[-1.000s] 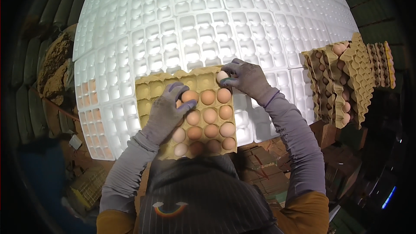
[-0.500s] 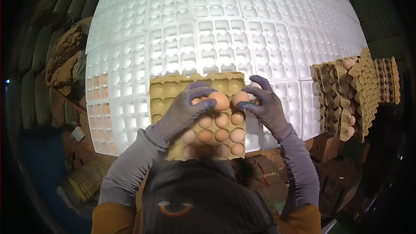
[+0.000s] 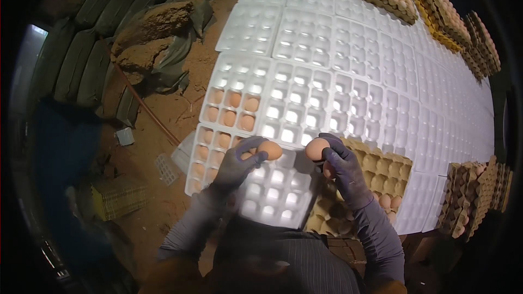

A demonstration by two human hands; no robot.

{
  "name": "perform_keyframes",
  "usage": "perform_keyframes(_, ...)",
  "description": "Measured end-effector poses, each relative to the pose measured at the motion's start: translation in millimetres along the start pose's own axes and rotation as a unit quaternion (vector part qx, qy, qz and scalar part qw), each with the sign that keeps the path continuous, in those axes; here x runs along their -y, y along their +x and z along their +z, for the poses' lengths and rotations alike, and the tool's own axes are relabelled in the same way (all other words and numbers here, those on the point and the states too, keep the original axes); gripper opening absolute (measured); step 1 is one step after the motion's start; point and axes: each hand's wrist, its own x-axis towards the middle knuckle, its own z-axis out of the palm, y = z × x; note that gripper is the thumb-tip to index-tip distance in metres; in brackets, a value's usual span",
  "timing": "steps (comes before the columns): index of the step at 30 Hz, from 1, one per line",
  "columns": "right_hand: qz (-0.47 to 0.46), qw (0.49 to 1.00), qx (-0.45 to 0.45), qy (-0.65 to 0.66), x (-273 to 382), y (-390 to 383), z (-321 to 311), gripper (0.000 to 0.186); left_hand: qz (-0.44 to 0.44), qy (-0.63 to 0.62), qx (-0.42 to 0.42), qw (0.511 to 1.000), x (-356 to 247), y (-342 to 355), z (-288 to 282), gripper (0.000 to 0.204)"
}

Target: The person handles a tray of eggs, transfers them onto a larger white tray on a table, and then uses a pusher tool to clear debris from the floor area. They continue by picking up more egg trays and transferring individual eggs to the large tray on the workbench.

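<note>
Left hand: my gloved left hand (image 3: 237, 162) is curled shut around a brown egg (image 3: 270, 149), the egg pinched at the fingertips and poking out past them; a second one looks tucked in the palm, though I cannot tell for sure.
Right hand: my gloved right hand (image 3: 343, 170) grips another brown egg (image 3: 316, 149) between thumb and fingers — closed on it, with one more egg (image 3: 328, 170) held lower against the palm.
Between the hands: the two raised eggs sit near each other, apart, above an empty white foam tray (image 3: 275, 190) that lies just under both hands.
Beneath the right hand: a brown pulp tray (image 3: 381, 166), mostly empty cups, with a few eggs left at its near right corner.
Beyond the left hand: white tray cups partly filled with brown eggs (image 3: 233, 110), just past my fingertips and to the left.
Ahead of both hands: a wide field of empty white trays (image 3: 348, 60) — stacks of egg-filled pulp trays (image 3: 430, 8) at its far right edge.
Left of the left hand: bare dirt floor (image 3: 163, 147).
</note>
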Motion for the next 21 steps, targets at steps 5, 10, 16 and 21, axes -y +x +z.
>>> perform_keyframes(5,-0.262,0.822,-0.063,-0.501,-26.5,113.3,87.1,0.044,0.213,0.314,-0.284,0.88,-33.3,54.4,-126.4,0.052)
perform_keyframes(10,-0.363,0.622,-0.122,-0.682,-33.0,200.8,117.7,0.041,0.293,0.617,-0.26,0.683,-48.8,131.9,-180.1,0.044)
perform_keyframes(16,-0.285,0.662,0.027,-0.692,-36.7,243.9,164.6,0.031,0.314,0.5,-0.169,0.789,-79.0,178.2,-188.6,0.036)
perform_keyframes(21,-0.317,0.841,-0.125,-0.421,-18.4,266.5,165.0,0.029,0.352,0.429,-0.147,0.819,-87.3,206.7,-185.1,0.043)
